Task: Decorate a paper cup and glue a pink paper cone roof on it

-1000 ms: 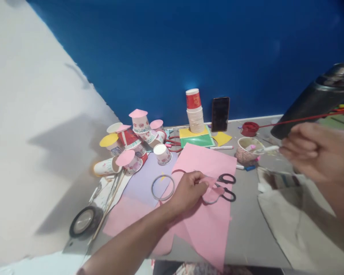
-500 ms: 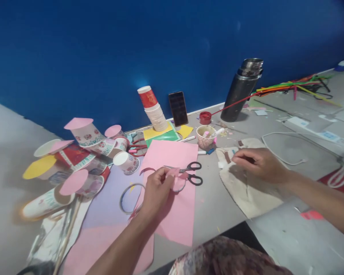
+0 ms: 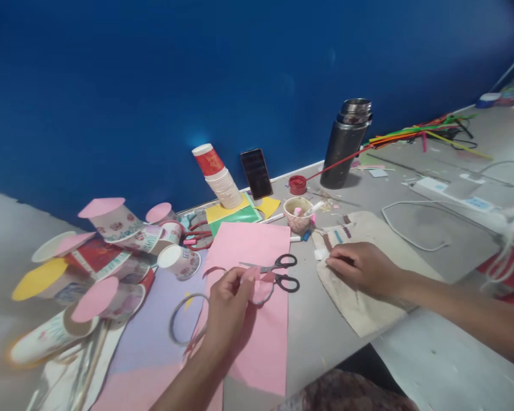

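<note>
Against the blue wall, on the grey table's middle, the left hand (image 3: 227, 302) pinches a small pink paper cut-out (image 3: 261, 283) above the pink paper sheet (image 3: 257, 319) beside the black-handled scissors (image 3: 278, 271), so it is better to hold it flat while the right hand (image 3: 362, 268) rests half-curled and empty on the beige cloth pouch (image 3: 360, 302).

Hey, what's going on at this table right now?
A person sits at a grey table cluttered with craft things. The left hand pinches a small pink paper cut-out over a pink paper sheet, right beside black-handled scissors that lie on the sheet. The right hand rests on a beige cloth bag. Paper cups topped with pink and yellow discs are piled on the left, and a dark flask stands by the blue wall.
</note>
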A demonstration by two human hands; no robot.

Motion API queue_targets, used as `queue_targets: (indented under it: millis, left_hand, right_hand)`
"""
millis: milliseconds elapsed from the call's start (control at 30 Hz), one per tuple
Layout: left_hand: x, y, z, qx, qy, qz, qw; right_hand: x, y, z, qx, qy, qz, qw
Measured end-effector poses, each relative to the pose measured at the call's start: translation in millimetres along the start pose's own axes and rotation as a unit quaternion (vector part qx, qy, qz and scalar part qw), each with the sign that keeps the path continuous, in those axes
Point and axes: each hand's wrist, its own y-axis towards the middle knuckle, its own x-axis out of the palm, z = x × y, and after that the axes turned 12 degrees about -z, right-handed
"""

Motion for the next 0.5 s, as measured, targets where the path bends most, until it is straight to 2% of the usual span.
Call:
queue_targets:
  millis: [67, 100, 200, 333, 433, 500]
  left_hand:
    - [-0.2, -1, -4, 0.007, 0.01, -0.003, 1.0]
    - [-0.6, -2, -6, 0.014, 0.017, -0.007, 1.0]
    - [-2.9, -4, -14, 0.037, 0.039, -0.032, 0.998]
    - [-5.5, -6, -25, 0.037, 0.068, -0.111, 0.991]
    - [-5.2, -4, -33, 0.029, 0.033, -0.171, 0.984]
    - [-4.5, -3, -37, 0.027, 0.004, -0.188, 0.982]
  right_hand:
    - [1, 10, -13, 0.019, 0.086, -0.032, 0.996]
    - [3, 16, -20, 0.065, 0.184, -0.055, 0.979]
    - [14, 34, -34, 0.117, 0.299, -0.097, 0.942]
    - [25, 48, -40, 0.118, 0.366, -0.109, 0.917]
    - [26, 58, -44, 0.096, 0.385, -0.132, 0.908]
    - [25, 67, -49, 0.081, 0.377, -0.153, 0.91]
